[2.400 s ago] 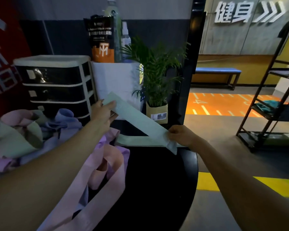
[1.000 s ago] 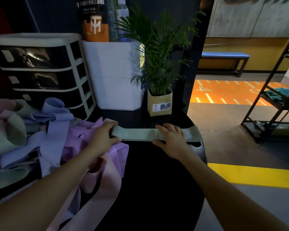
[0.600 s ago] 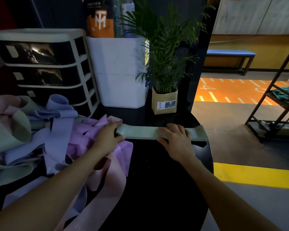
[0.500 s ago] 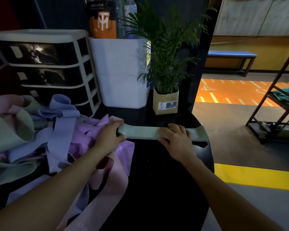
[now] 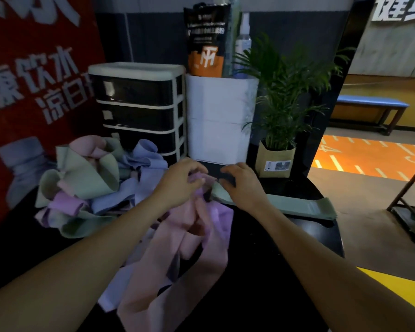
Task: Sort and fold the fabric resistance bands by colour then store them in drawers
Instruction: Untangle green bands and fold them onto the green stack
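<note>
Green band [image 5: 297,207] lies flat along the far right edge of the black table [image 5: 261,283]. Right hand [image 5: 242,185], fingers curled, rests on its left end; whether it pinches the fabric cannot be told. Left hand [image 5: 180,183] pinches a pink band [image 5: 187,248] just beside it. Unsorted pile [image 5: 86,183] lies left; drawer unit [image 5: 139,109] stands beyond, drawers closed. Step in hand: probably selecting the next band. The next move calls for drawing the pink band free of the tangle.

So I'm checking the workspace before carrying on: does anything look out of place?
The green band lies flat but its right end overhangs the table edge. The other bands sit in a mixed, tangled heap, unsorted.
</note>
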Demonstrator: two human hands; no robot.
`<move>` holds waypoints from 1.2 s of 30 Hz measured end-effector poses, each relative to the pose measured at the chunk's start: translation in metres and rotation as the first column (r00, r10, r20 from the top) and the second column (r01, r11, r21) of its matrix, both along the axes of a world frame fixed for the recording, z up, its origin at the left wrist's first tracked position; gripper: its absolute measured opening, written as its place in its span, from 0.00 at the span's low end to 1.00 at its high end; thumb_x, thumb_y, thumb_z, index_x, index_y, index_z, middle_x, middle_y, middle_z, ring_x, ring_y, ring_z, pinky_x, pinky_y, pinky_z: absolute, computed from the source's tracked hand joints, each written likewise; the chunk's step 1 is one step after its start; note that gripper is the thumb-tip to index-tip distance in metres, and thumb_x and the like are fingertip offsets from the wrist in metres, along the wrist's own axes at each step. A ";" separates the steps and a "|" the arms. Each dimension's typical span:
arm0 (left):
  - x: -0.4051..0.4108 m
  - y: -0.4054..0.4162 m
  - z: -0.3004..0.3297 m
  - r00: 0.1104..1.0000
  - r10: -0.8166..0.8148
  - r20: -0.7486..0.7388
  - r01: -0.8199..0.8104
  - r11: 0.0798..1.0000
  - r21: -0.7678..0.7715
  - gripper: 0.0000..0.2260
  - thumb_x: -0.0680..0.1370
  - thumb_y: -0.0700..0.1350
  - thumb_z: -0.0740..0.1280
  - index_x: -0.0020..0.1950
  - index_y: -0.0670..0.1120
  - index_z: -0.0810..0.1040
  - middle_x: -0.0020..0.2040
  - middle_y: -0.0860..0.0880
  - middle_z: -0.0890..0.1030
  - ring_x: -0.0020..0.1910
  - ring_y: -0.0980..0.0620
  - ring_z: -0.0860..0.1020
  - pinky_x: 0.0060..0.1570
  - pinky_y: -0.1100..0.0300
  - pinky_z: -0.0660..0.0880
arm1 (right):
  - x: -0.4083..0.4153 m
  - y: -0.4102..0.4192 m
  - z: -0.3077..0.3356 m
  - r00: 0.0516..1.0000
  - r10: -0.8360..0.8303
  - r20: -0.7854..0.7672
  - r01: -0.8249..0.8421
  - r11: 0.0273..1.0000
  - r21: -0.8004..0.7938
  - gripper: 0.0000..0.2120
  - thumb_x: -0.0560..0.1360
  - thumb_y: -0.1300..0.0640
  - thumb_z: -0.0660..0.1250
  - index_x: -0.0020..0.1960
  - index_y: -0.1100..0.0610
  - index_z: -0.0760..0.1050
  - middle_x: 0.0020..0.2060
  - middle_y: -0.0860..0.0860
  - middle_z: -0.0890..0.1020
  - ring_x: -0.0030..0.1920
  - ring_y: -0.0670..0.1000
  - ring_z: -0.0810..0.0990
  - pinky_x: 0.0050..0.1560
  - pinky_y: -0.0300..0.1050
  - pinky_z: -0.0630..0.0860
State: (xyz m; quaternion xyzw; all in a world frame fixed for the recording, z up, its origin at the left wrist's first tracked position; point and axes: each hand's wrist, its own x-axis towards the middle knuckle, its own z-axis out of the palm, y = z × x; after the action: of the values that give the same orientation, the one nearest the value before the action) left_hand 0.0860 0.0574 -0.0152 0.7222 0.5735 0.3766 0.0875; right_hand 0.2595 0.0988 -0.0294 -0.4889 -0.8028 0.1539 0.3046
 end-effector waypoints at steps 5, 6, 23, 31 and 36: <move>-0.067 -0.023 0.011 0.986 0.141 -0.085 -0.135 0.988 0.077 0.08 0.73 0.37 0.69 0.52 0.43 0.80 0.52 0.46 0.78 0.50 0.55 0.74 0.50 0.63 0.69 | -0.068 -0.010 0.020 0.989 0.146 -0.020 -0.146 0.989 0.017 0.14 0.74 0.62 0.66 0.59 0.62 0.77 0.53 0.61 0.76 0.54 0.60 0.76 0.58 0.46 0.70; -0.080 -0.028 0.013 0.981 0.173 -0.084 -0.166 0.982 0.088 0.09 0.72 0.36 0.69 0.51 0.42 0.80 0.52 0.46 0.77 0.50 0.54 0.73 0.49 0.65 0.67 | -0.083 -0.012 0.023 0.985 0.172 -0.020 -0.172 0.985 0.017 0.13 0.73 0.62 0.66 0.58 0.62 0.77 0.53 0.61 0.77 0.54 0.60 0.76 0.57 0.46 0.69; -0.192 -0.085 0.003 0.932 0.350 0.099 -0.343 0.936 -0.075 0.10 0.77 0.37 0.64 0.58 0.43 0.77 0.58 0.43 0.77 0.54 0.49 0.76 0.57 0.59 0.73 | -0.225 -0.052 0.023 0.910 0.415 -0.003 -0.414 0.907 -0.081 0.05 0.75 0.62 0.64 0.42 0.62 0.73 0.38 0.60 0.78 0.41 0.60 0.76 0.38 0.47 0.69; -0.175 -0.083 0.048 0.992 -0.014 0.122 0.015 1.000 -0.007 0.25 0.75 0.29 0.63 0.70 0.43 0.65 0.66 0.49 0.69 0.64 0.56 0.69 0.61 0.71 0.67 | -0.192 -0.057 0.077 0.850 0.527 -0.019 -0.525 0.849 0.060 0.11 0.77 0.66 0.60 0.59 0.60 0.75 0.43 0.50 0.76 0.42 0.50 0.74 0.43 0.40 0.69; -0.160 -0.076 0.073 0.967 0.101 -0.234 -0.091 0.994 0.056 0.13 0.74 0.45 0.69 0.57 0.44 0.75 0.52 0.48 0.76 0.51 0.51 0.71 0.49 0.58 0.66 | -0.149 -0.053 0.108 0.868 0.494 -0.044 -0.478 0.858 0.187 0.08 0.76 0.65 0.61 0.51 0.60 0.77 0.42 0.52 0.80 0.43 0.51 0.77 0.44 0.42 0.72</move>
State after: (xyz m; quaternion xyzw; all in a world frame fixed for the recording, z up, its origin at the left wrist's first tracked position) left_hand -0.0741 -0.0186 0.0578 0.7351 0.6056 0.3044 -0.0158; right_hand 0.1103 0.0453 0.0790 -0.2352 -0.8957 0.1788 0.3324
